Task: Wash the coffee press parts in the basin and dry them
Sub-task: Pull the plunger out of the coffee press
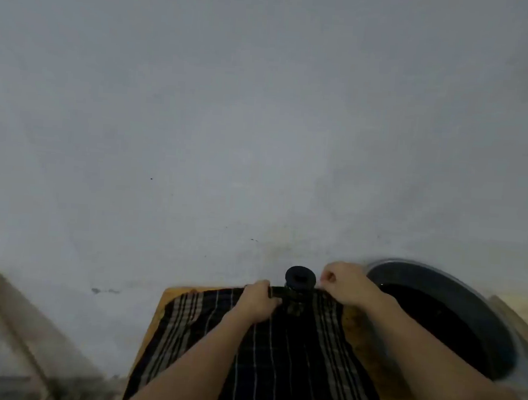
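Press part (300, 276): black, round, hollow end facing camera, long axis upright; far edge of tabletop (168, 296).
Cloth (276, 357): dark plaid, spread on tabletop.
Left hand (258, 302): fingers clenched on cloth's far hem.
Right hand (346, 283): fingers pinching hem beside part.
Basin (455, 307): tabletop's right.

Both hands, left (257, 302) and right (346, 283), reach forward, fingers curled.

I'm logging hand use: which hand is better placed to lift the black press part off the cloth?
Probably the right hand: it sits beside the black press part with fingers loosely curled, while the left hand is gripping the plaid cloth edge.
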The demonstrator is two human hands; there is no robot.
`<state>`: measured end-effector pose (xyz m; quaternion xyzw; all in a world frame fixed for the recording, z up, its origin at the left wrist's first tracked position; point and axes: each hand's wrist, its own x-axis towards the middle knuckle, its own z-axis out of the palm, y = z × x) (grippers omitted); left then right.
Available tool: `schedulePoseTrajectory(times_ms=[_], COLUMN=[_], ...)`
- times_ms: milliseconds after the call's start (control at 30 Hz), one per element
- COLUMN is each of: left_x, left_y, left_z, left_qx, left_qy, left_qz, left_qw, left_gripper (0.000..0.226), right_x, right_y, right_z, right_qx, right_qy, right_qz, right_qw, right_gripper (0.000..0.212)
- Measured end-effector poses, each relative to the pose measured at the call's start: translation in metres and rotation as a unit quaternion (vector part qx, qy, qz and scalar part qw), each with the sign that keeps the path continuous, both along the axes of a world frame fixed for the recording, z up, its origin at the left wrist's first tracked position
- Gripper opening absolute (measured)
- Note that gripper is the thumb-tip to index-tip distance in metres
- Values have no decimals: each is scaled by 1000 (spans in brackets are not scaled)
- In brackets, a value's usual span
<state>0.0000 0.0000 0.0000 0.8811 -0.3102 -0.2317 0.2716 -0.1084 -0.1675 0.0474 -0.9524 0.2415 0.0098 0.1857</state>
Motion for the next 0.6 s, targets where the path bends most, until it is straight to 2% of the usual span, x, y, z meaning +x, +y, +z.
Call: schedulePoseTrajectory(times_ms=[100, 267, 400, 600], left_x=[-6, -8, -8, -4], left_y=[-13, -32, -37, -36], left_z=[-21, -43, -60, -70], left_qx=[-29, -72, -92, -105], left_qy=[25, 11, 6, 13], left_qz=[27, 55, 72, 116], left_qw=[999, 996, 993, 988], left_gripper=[40, 36, 34, 37], right_x=[11, 40, 57, 64], right_y=[-11, -20, -24, -22], right_z=[-28, -51, -68, -73], right_qx=[25, 27, 34, 3], right_qy=[-36, -68, -47, -69], right_qz=[-31, 1, 42, 36], right_qw=[999, 997, 997, 997], right_gripper=[16, 38, 51, 41])
